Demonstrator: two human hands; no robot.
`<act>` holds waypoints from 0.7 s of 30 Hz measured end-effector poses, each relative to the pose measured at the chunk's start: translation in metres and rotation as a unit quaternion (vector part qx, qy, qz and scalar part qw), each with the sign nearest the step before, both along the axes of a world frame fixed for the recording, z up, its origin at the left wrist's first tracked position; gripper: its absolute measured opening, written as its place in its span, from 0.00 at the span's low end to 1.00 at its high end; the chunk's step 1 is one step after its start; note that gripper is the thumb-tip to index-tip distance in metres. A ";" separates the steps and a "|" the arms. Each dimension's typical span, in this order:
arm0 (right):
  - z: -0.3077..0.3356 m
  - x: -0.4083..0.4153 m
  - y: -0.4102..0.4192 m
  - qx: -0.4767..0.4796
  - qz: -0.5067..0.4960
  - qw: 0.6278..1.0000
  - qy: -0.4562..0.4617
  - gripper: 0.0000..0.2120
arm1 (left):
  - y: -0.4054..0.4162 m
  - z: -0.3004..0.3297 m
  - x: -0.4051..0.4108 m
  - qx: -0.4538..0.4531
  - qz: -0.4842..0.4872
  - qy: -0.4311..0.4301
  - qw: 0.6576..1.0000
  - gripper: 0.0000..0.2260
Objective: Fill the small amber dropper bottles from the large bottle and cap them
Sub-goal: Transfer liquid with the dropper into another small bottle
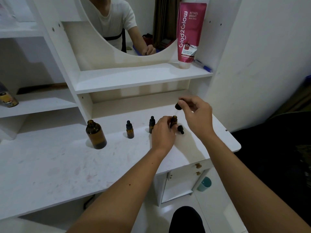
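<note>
Reaching in from the near edge of the white laminate dressing-table top (pixel 50 165), both forearms meet at its right end. The left hand (pixel 162 132) grips a small uncapped amber glass dropper bottle (pixel 173 121) standing on the table, fingers curled round its lower body. Touching or just beside it lies a loose black rubber dropper cap (pixel 181 129). Partly behind the left hand stands a second small amber bottle with its black dropper cap on (pixel 152 124), and farther left a third capped one (pixel 129 130); these two look finished, though their fill level is too dark to read. The large open amber glass bottle (pixel 96 134) stands well apart to the left, a little dark liquid at its bottom. Farther back and raised, the right hand (pixel 196 113) pinches a black dropper cap with a clear glass pipette (pixel 178 106) between thumb and fingertips, above the open bottle. Judging by this, one bottle remains to be capped, and the large bottle too.
</note>
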State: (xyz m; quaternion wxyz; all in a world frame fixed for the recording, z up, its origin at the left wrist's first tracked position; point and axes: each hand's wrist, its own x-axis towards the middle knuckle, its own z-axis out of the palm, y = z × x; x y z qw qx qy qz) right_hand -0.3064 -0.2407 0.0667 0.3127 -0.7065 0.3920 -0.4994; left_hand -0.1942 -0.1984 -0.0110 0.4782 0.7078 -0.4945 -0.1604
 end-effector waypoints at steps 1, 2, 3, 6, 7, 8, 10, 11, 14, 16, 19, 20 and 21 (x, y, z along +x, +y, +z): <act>-0.002 0.001 0.000 0.010 0.003 1.000 0.000 0.05 | 0.000 -0.001 0.001 -0.005 0.000 0.001 1.000 0.10; -0.004 0.001 0.000 0.021 0.004 1.000 0.001 0.05 | -0.001 -0.002 0.001 -0.010 0.001 0.000 1.000 0.10; -0.006 0.002 0.000 0.028 0.003 1.000 0.004 0.04 | -0.001 -0.003 0.001 -0.013 0.001 -0.002 1.000 0.09; -0.010 0.005 0.000 0.037 -0.014 0.999 0.009 0.03 | -0.001 -0.005 0.002 -0.024 -0.004 -0.002 1.000 0.10; -0.010 0.006 -0.001 0.035 -0.019 0.999 0.011 0.03 | -0.001 -0.005 0.002 -0.027 -0.005 -0.003 1.000 0.10; -0.009 0.006 -0.002 0.032 -0.022 0.999 0.013 0.03 | -0.001 -0.006 0.002 -0.028 -0.005 -0.004 1.000 0.10; -0.008 0.006 -0.002 0.026 -0.021 0.999 0.018 0.03 | -0.002 -0.007 0.002 -0.030 -0.005 -0.006 1.000 0.10; -0.007 0.005 -0.002 0.025 -0.019 0.999 0.017 0.03 | -0.002 -0.008 0.002 -0.030 -0.005 -0.007 1.000 0.10; -0.005 0.003 -0.002 0.033 -0.011 0.999 0.005 0.05 | -0.001 -0.009 0.002 -0.030 -0.003 -0.011 0.999 0.10; -0.005 0.003 -0.003 0.038 -0.007 0.999 0.007 0.05 | -0.001 -0.009 0.002 -0.030 -0.001 -0.016 0.999 0.10; -0.006 0.004 -0.004 0.052 -0.010 0.999 0.008 0.04 | -0.002 -0.009 0.002 -0.030 -0.001 -0.022 0.999 0.10; -0.008 0.005 -0.004 0.053 -0.016 0.998 0.008 0.04 | -0.002 -0.009 0.002 -0.031 -0.001 -0.026 0.999 0.10; -0.009 0.005 -0.004 0.051 -0.024 0.998 0.007 0.04 | -0.002 -0.009 0.002 -0.031 -0.002 -0.030 0.999 0.10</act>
